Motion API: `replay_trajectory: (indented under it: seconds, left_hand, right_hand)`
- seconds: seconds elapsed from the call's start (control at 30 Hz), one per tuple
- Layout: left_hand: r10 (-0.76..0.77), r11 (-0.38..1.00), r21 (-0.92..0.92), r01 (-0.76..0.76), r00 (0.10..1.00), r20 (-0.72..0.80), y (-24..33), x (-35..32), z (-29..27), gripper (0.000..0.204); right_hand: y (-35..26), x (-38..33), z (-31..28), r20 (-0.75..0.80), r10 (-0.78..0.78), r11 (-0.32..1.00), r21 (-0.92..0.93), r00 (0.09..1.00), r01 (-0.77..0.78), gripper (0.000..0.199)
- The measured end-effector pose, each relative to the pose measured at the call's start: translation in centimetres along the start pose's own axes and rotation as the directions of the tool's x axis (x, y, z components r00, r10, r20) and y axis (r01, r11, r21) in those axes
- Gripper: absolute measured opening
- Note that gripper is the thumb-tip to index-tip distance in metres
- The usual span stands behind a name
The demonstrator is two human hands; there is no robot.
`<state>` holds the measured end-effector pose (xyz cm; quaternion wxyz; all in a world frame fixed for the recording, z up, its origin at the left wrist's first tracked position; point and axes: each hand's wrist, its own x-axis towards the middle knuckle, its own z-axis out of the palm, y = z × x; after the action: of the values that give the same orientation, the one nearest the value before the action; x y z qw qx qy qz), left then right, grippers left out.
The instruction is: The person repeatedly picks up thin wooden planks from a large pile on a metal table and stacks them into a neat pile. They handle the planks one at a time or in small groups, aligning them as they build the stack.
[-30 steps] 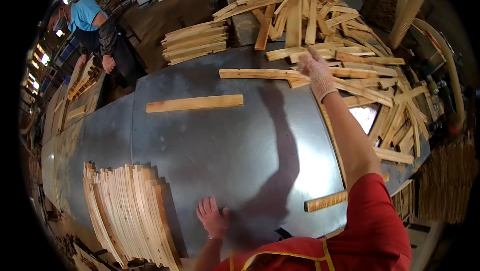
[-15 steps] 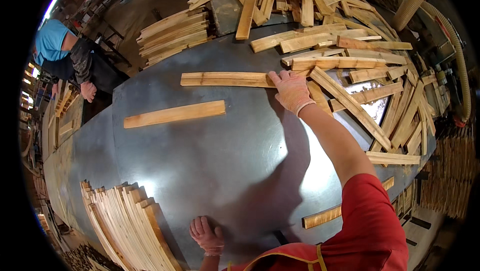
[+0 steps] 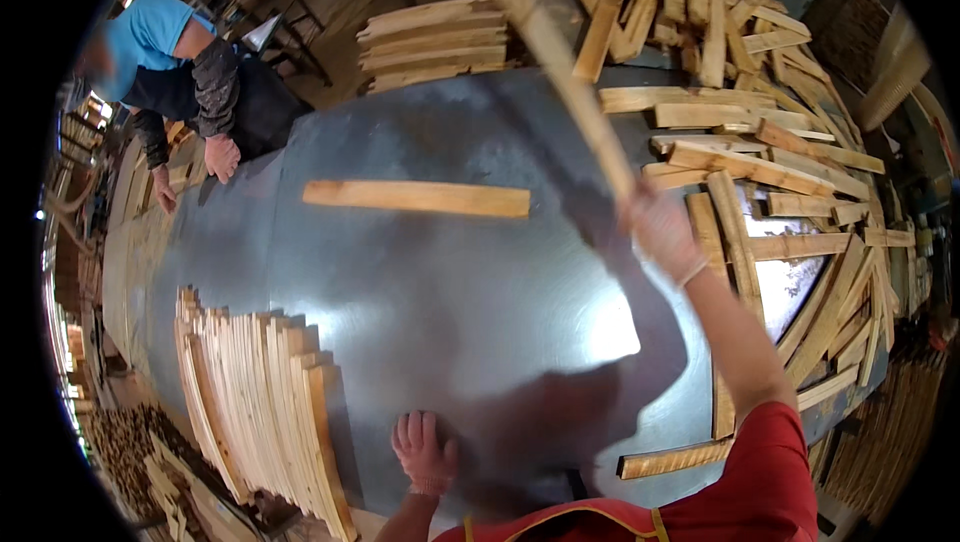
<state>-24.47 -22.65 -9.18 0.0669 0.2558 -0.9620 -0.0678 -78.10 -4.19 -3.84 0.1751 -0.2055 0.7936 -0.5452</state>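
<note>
My right hand [image 3: 660,232] grips one end of a long pale wooden slat [image 3: 572,92] and holds it raised and blurred above the grey metal table [image 3: 420,292]. My left hand [image 3: 422,452] rests flat on the table's near edge, fingers spread, holding nothing. Just left of that hand stands a row of slats on edge [image 3: 255,392]. One single slat [image 3: 415,198] lies flat on the table's middle, apart from both hands.
A loose heap of slats [image 3: 760,162] covers the table's right side and far end. A neat stack of slats [image 3: 430,42] lies at the far edge. Another person in a blue top [image 3: 170,62] leans at the far left. More wood piles [image 3: 900,422] stand at the right.
My right hand has lifted a slat off the table at the edge of the heap and swung it up toward me. My left hand stays on the table edge.
</note>
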Motion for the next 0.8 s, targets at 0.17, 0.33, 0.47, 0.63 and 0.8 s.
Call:
replay_trajectory:
  seconds: [0.17, 0.33, 0.47, 0.63, 0.8]
  left_hand:
    - [0.008, 1.000, -0.029, -0.007, 0.999, 0.036, -0.3, 0.1, -0.3, 0.065]
    - [-0.034, 0.998, -0.046, 0.037, 0.997, 0.068, -0.7, -0.7, -0.6, 0.067]
    - [-0.053, 0.995, -0.081, 0.060, 0.995, 0.085, -1.0, -1.0, -1.2, 0.068]
    - [-0.067, 0.994, -0.087, 0.072, 0.996, 0.053, -1.3, -2.0, -1.1, 0.070]
    - [-0.374, 0.383, -0.851, 0.359, 0.903, 0.213, -2.3, -0.6, -1.0, 0.053]
  right_hand:
    - [-9.5, 11.4, -4.6, -0.522, -0.053, 0.846, 0.429, 0.851, 0.316, 0.055]
    - [-4.6, 5.6, 12.6, 0.076, -0.375, 0.697, -0.634, 0.924, 0.335, 0.075]
    - [-7.2, 0.3, 17.6, 0.331, 0.052, 0.650, -0.728, 0.942, 0.220, 0.068]
    - [-3.3, -15.6, 18.5, 0.762, 0.199, 0.574, 0.419, 0.617, -0.703, 0.057]
    - [-7.3, -31.4, 21.2, 0.824, 0.247, 0.087, 0.505, 0.510, -0.859, 0.049]
